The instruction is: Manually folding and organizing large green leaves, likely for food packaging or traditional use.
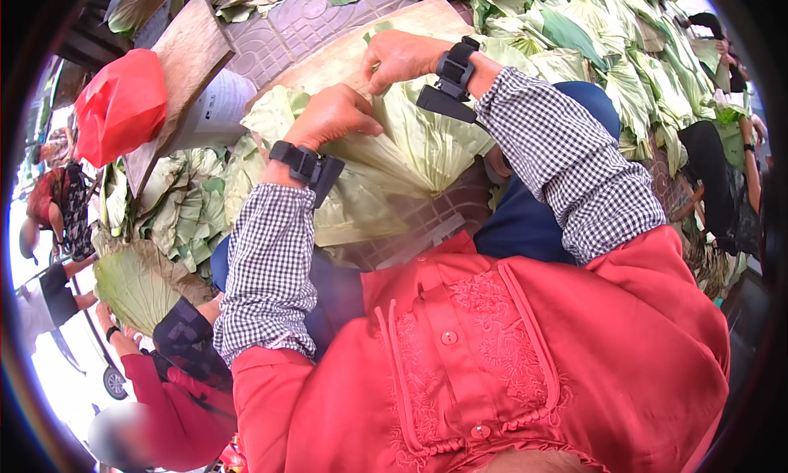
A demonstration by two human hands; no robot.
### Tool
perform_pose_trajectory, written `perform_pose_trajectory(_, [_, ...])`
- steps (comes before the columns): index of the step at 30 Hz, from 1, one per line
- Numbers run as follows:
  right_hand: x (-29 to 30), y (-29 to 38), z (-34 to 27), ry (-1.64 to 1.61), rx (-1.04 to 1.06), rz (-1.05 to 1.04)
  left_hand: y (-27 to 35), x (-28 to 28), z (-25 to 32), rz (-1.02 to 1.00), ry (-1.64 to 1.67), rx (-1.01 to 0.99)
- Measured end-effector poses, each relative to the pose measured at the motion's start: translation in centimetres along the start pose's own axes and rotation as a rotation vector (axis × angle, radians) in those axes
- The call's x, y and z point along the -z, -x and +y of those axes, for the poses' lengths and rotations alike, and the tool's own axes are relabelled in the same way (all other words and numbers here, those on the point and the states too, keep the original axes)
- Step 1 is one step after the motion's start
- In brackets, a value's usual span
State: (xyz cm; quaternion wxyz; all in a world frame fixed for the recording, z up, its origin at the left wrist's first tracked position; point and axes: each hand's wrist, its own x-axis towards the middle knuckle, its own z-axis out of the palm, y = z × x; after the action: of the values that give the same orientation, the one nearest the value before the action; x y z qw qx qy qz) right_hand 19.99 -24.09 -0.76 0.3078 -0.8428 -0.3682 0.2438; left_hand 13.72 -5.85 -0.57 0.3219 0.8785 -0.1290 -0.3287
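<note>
A large pale green leaf (431, 140), creased like a fan, lies over the near part of a wooden board (394, 26) in front of me. My left hand (335, 117) is bent over the leaf's left part, its thumb and fingers pinching a fold. Further up and to the right, my right hand (403, 57) has its fingers curled at the leaf's far edge; whether they grip it is hard to tell. More pale leaf hangs below my left hand, towards my lap. Both wrists wear black straps with small devices.
Piles of leaves (585, 36) lie at the right and more leaves (191, 208) at the left. A white bucket (215, 109) stands beside a tilted wooden plank (197, 48) and a red bag (123, 106). A co-worker (178, 405) holding a leaf (138, 282) is at lower left.
</note>
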Motion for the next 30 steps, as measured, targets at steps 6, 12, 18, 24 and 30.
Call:
perform_pose_trajectory(6, [-0.5,-0.2,1.5,0.031,-0.009,0.03,-0.2,-0.2,-0.9,0.022,0.117,-0.127])
perform_pose_trajectory(12, [-0.2,-0.2,1.9,-0.159,-0.234,0.032,1.0,0.0,-1.1,0.09,0.074,-0.22])
perform_pose_trajectory(18, [-0.5,-0.3,1.5,0.069,0.062,0.168,1.4,-2.1,0.4,0.317,-0.77,-0.328])
perform_pose_trajectory(24, [-0.5,-0.1,1.3,0.125,-0.032,0.186,0.2,-3.3,-0.7,0.158,-0.253,-0.131])
perform_pose_trajectory(30, [-0.5,0.1,2.1,0.076,-0.096,0.193,0.5,-2.2,-1.4,0.089,0.164,-0.049])
